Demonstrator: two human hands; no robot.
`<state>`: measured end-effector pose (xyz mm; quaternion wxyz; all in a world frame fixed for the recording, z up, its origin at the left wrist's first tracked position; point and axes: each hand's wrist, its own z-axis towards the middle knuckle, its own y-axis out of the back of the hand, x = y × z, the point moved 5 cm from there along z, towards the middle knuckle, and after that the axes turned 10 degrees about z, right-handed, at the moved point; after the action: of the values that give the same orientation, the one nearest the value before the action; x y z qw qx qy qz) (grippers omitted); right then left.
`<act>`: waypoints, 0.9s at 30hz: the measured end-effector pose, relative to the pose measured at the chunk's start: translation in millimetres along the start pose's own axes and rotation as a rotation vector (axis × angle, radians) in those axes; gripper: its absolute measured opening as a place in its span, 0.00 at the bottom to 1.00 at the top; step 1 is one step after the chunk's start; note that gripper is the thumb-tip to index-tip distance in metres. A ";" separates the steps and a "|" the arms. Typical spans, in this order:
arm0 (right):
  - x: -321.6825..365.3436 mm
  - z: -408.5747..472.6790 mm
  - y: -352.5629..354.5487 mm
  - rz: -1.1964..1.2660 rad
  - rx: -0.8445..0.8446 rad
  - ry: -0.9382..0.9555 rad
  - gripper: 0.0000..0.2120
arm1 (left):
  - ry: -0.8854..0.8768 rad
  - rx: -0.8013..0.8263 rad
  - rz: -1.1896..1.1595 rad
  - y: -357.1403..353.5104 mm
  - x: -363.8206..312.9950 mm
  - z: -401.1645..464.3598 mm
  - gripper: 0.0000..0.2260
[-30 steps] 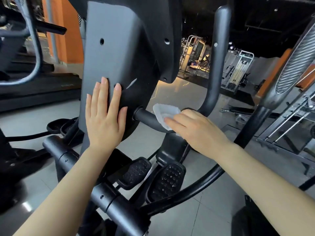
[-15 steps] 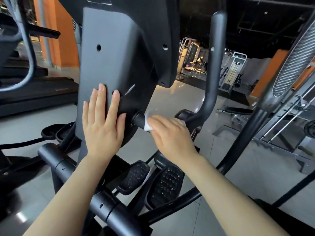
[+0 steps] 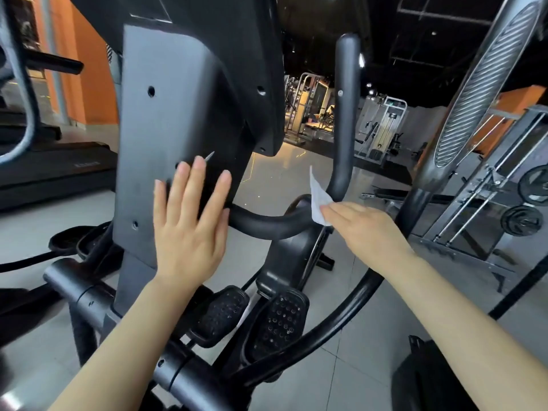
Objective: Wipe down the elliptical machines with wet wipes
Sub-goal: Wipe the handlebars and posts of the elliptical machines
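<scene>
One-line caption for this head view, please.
Left hand flat on elliptical's grey panel; right hand presses wet wipe against curved black handlebar.

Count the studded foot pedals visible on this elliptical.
2. The left pedal and the right pedal sit side by side below the curved handlebar. Others may be hidden.

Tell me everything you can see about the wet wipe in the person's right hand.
The wet wipe is a thin white sheet, slightly translucent and creased. Its upper corner sticks up free in a point, while the lower part is pressed by the straight fingers of the right hand against the bend of the black handlebar, where it curves upward. The part under the fingers is hidden.
</scene>
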<state>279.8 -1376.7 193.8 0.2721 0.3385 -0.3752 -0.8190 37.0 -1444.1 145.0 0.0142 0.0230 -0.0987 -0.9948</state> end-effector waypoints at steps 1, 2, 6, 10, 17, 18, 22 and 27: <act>-15.4 -2.4 5.7 -0.047 -0.028 -0.114 0.19 | -0.092 0.015 -0.065 -1.8 -16.9 4.3 0.20; -28.0 -2.4 14.6 -0.081 -0.100 -0.229 0.21 | -0.174 0.050 -0.136 -8.2 -32.3 9.6 0.20; -19.2 22.3 34.1 -0.152 -0.392 -0.145 0.11 | -0.148 0.160 -0.225 -45.8 -58.2 20.2 0.20; -13.3 24.4 -23.4 0.081 -0.203 -0.091 0.19 | -0.138 0.071 -0.177 -51.8 -58.0 16.5 0.21; 36.1 13.2 -38.4 0.790 -0.569 -0.427 0.17 | -0.155 -0.031 -0.191 -53.4 -56.2 13.7 0.22; 44.9 14.7 -34.7 0.828 -0.584 -0.403 0.17 | -0.152 -0.033 -0.201 -53.4 -55.4 13.1 0.22; 54.5 21.3 -16.2 0.960 -0.522 -0.348 0.17 | -0.145 -0.005 -0.243 -53.3 -54.0 12.2 0.22; 0.0 34.3 42.0 0.261 -0.688 0.024 0.14 | -0.118 -0.029 -0.252 -51.5 -54.3 11.8 0.22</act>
<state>261.8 -1385.9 244.1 0.4766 0.1858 -0.1145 -0.8516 89.5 -1389.6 148.7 -0.1162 -0.0235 -0.0815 -0.9896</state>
